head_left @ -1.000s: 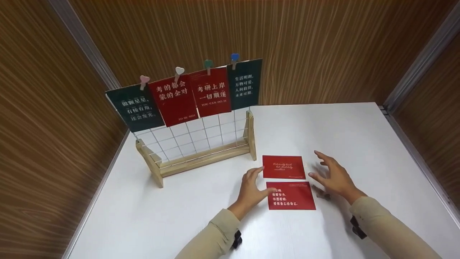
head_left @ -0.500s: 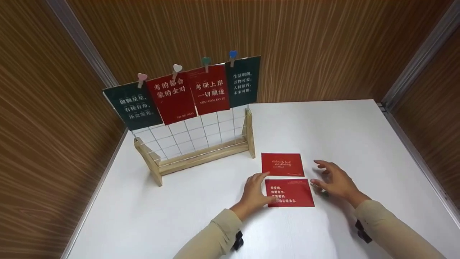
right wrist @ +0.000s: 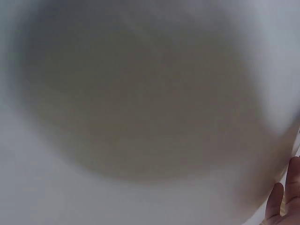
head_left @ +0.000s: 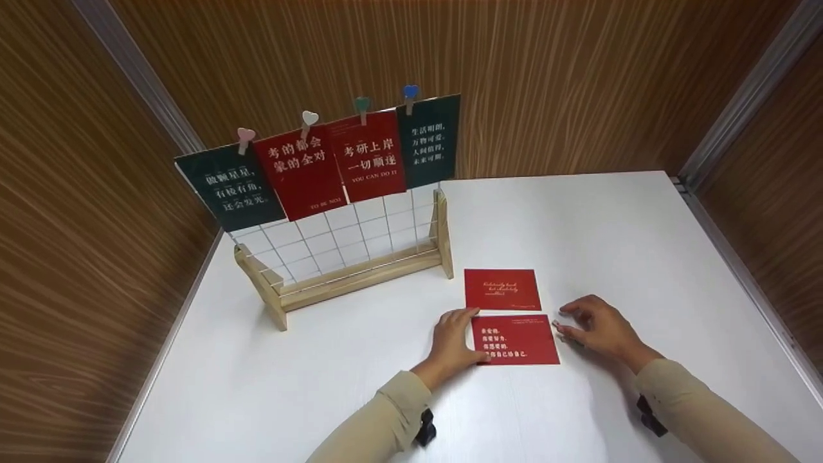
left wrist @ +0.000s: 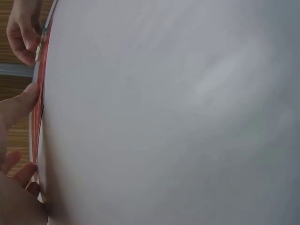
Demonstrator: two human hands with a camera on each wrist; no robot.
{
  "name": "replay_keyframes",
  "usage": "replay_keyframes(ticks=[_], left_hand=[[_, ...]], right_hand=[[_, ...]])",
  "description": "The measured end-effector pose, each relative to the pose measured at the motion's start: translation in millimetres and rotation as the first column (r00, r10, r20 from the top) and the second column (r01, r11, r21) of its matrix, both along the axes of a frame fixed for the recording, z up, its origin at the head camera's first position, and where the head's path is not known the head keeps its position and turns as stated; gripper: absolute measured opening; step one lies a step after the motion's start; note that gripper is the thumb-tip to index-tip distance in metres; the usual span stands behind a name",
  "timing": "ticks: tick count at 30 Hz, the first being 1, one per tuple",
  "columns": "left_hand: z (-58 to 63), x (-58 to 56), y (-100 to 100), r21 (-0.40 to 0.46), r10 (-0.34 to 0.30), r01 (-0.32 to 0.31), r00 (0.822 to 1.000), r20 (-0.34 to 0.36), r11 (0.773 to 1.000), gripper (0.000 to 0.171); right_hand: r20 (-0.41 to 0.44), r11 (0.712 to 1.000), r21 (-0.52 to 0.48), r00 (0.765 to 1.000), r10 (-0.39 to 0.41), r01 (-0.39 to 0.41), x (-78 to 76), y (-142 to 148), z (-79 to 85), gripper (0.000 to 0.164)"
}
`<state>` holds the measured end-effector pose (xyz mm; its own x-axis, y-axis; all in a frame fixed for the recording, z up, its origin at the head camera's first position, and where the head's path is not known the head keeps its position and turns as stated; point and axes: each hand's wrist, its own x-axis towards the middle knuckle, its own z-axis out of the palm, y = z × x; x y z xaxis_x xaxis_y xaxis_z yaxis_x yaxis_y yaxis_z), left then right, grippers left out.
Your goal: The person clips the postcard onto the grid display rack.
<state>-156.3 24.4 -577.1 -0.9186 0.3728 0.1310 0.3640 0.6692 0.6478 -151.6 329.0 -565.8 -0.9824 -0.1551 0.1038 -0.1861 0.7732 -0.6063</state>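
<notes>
Two red cards lie flat on the white table, an upper card (head_left: 503,289) and a lower card (head_left: 516,341) with white lettering. My left hand (head_left: 448,344) is at the lower card's left edge, index finger by its top corner and thumb over its bottom corner. Right of that card, my right hand (head_left: 601,326) hovers low with a gap between thumb and index finger. A small clip (head_left: 556,324) lies by the right thumb's tip; more clips are partly hidden beneath the hand. In the left wrist view, a wooden clip (left wrist: 39,49) shows beside the right fingers.
A wire grid rack (head_left: 341,231) on a wooden base (head_left: 360,281) stands left of the cards. Green and red cards hang along its top, held by heart clips, such as the pink clip (head_left: 245,139). Wood-grain walls (head_left: 546,83) enclose the table.
My right hand has come down closer to the clips, its thumb and index finger drawing nearer each other. My left hand has settled at the lower card's left edge. The view has shifted slightly.
</notes>
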Motion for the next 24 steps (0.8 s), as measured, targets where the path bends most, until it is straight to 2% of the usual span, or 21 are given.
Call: replay_keyframes(ticks=[4, 8, 24], left_hand=[[-0.4, -0.1, -0.5, -0.006, 0.003, -0.003, 1.0, 0.0, 1.0, 0.087], [-0.3, -1.1, -0.5, -0.017, 0.009, -0.008, 1.0, 0.009, 1.0, 0.089], [-0.2, 0.0, 0.8, -0.015, 0.011, -0.01, 0.999, 0.047, 1.0, 0.089]], right_hand=[[-0.026, 1.0, 0.0, 0.999, 0.027, -0.027, -0.4, -1.3, 0.1, 0.024], [-0.019, 1.0, -0.02, 1.0, 0.023, -0.023, -0.4, -2.3, -1.5, 0.017], [-0.035, 0.997, -0.073, 0.999, 0.006, -0.008, -1.4, -1.9, -8.4, 0.01]])
